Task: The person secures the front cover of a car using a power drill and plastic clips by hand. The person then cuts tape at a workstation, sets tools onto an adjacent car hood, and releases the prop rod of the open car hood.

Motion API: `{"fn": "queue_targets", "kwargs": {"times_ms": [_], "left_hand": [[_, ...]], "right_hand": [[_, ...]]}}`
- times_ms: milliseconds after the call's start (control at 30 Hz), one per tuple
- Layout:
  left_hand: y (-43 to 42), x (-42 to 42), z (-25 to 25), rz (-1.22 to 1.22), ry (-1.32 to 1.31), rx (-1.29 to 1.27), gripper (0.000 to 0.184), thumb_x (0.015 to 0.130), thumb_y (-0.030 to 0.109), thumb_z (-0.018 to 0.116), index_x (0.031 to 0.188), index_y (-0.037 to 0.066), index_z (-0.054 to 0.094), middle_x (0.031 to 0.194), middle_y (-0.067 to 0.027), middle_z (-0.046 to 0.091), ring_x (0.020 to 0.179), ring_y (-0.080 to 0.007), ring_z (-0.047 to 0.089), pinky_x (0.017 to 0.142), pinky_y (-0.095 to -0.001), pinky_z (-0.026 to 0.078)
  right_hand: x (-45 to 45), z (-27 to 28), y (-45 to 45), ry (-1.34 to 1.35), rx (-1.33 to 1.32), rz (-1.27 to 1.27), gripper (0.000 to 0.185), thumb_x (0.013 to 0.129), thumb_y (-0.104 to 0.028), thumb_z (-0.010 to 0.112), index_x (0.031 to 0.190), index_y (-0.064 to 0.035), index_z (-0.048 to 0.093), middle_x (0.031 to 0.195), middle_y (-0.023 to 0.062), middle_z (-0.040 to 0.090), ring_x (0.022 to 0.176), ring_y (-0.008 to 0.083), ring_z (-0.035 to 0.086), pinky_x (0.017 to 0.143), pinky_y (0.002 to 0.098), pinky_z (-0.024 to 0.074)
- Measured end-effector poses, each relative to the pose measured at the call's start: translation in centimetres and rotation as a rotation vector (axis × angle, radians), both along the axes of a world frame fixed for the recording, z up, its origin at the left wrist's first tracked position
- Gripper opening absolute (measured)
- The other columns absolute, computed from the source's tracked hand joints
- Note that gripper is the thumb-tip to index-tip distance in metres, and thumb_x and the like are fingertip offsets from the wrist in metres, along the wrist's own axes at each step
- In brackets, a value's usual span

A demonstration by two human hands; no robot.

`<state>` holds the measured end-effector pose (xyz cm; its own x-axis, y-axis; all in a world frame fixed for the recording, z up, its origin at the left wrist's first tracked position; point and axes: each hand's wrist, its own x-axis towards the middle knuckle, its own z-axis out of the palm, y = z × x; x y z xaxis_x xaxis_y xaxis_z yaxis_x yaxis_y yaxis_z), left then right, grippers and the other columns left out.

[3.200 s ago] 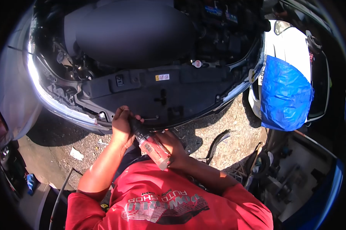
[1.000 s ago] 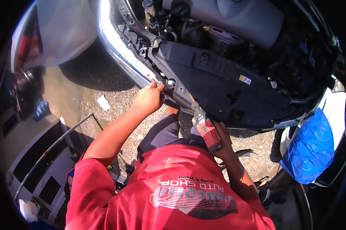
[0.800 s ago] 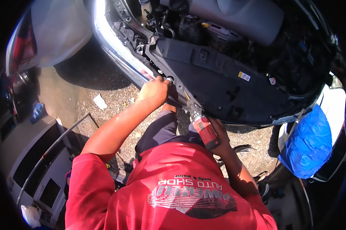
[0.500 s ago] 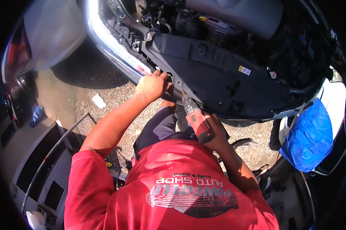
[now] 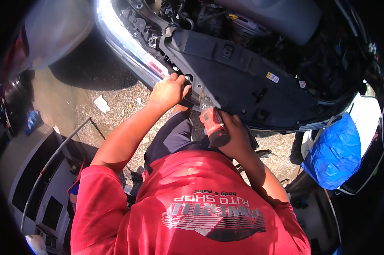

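Far left: one blue crumpled item (image 5: 32, 122), on pale ground. One long grey pole (image 5: 51, 157), slanting. One pale, glossy vehicle body (image 5: 58, 29), cropped at top. One white scrap (image 5: 101, 104), flat on sunlit gravel.

Left of centre: bright, glossy front-corner edge (image 5: 126, 46) of a car with exposed engine bay. Left hand (image 5: 168, 91): fingers curled, over inner end of said edge; impossible to tell from this view whether empty or pinching a small part. Dark shorts (image 5: 170, 134), below left hand.

Centre: red T-shirt (image 5: 187, 174), with printed "AUTO SHOP" and "body & paint", upside down in view. Red-and-black power drill (image 5: 212, 122), in right hand, just in front of the car, with slender bit pointing up and slightly left, tip near the margin of the cover panel; contact not discernible. Right hand (image 5: 236, 134): wrapped firmly around drill handle.

Right of centre: black cover panel (image 5: 238, 80), across front of engine bay. Grey engine cover (image 5: 285, 19), behind. Yellow-and-white label (image 5: 273, 77), on panel.

Far right: wrinkled blue tarp (image 5: 336, 153), over part of a white car (image 5: 366, 112).
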<state>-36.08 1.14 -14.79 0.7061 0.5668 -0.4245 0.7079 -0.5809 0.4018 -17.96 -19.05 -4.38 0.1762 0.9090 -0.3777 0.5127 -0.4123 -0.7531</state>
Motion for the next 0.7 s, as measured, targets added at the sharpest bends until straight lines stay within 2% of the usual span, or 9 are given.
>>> {"fn": "queue_targets", "kwargs": {"times_ms": [100,200,267,433,567,633,700], "left_hand": [[-0.6,0.0,0.2,0.028,0.020,-0.003,0.034,0.101,0.041,0.061,0.108,0.008,0.065,0.104,-0.0160,0.067,0.091,-0.0391,0.072,0.079,-0.0500,0.059],[-1.5,-0.4,0.1,0.085,0.028,0.005,0.032,0.101,0.041,0.061,0.106,0.009,0.064,0.102,-0.0157,0.066,0.089,-0.0390,0.072,0.076,-0.0501,0.059],[-1.6,-0.9,-0.7,0.089,-0.012,0.015,0.033,0.100,0.042,0.063,0.106,0.010,0.064,0.098,-0.0148,0.064,0.086,-0.0392,0.072,0.074,-0.0507,0.059],[-1.2,-1.9,-1.7,0.051,-0.178,0.057,0.030,0.097,0.042,0.067,0.103,0.013,0.064,0.091,-0.0115,0.060,0.081,-0.0382,0.070,0.070,-0.0506,0.058],[-1.3,-2.0,-1.7,0.065,-0.210,0.089,0.030,0.097,0.041,0.068,0.103,0.012,0.063,0.091,-0.0109,0.059,0.081,-0.0368,0.070,0.069,-0.0499,0.058],[-1.3,-2.1,-1.8,0.031,-0.169,0.077,0.028,0.099,0.040,0.065,0.108,0.014,0.063,0.095,-0.0099,0.062,0.085,-0.0332,0.072,0.070,-0.0479,0.060],[-1.4,-2.1,-1.9,0.039,-0.154,0.072,0.028,0.099,0.040,0.065,0.109,0.014,0.063,0.095,-0.0100,0.062,0.086,-0.0331,0.072,0.070,-0.0480,0.060]], "right_hand": [[0.0,0.8,1.2,-0.039,-0.095,0.042,0.068,0.073,-0.025,0.083,0.132,-0.0037,0.056,0.115,0.0170,0.071,0.103,0.0398,0.065,0.083,0.0504,0.0551],[0.2,1.5,2.6,-0.050,-0.164,0.084,0.064,0.077,-0.027,0.082,0.131,-0.0033,0.057,0.115,0.0185,0.071,0.105,0.0397,0.065,0.085,0.0511,0.0550],[0.2,2.0,3.4,-0.046,-0.190,0.066,0.049,0.083,-0.026,0.079,0.124,-0.0063,0.061,0.109,0.0177,0.072,0.096,0.0438,0.064,0.086,0.0514,0.0530],[0.2,2.5,4.6,-0.095,-0.255,0.140,0.049,0.086,-0.032,0.076,0.126,-0.0073,0.060,0.109,0.0170,0.072,0.100,0.0432,0.064,0.087,0.0517,0.0534],[-0.4,2.6,5.2,-0.160,-0.328,0.110,0.046,0.088,-0.033,0.074,0.123,-0.0075,0.060,0.108,0.0175,0.072,0.104,0.0428,0.063,0.090,0.0517,0.0535],[-0.6,2.7,6.0,-0.156,-0.361,0.135,0.044,0.087,-0.032,0.073,0.122,-0.0074,0.060,0.108,0.0180,0.072,0.104,0.0427,0.063,0.090,0.0516,0.0533],[-0.7,2.5,6.1,-0.152,-0.398,0.154,0.042,0.087,-0.030,0.073,0.120,-0.0073,0.059,0.109,0.0185,0.072,0.105,0.0427,0.063,0.091,0.0515,0.0531]]}}
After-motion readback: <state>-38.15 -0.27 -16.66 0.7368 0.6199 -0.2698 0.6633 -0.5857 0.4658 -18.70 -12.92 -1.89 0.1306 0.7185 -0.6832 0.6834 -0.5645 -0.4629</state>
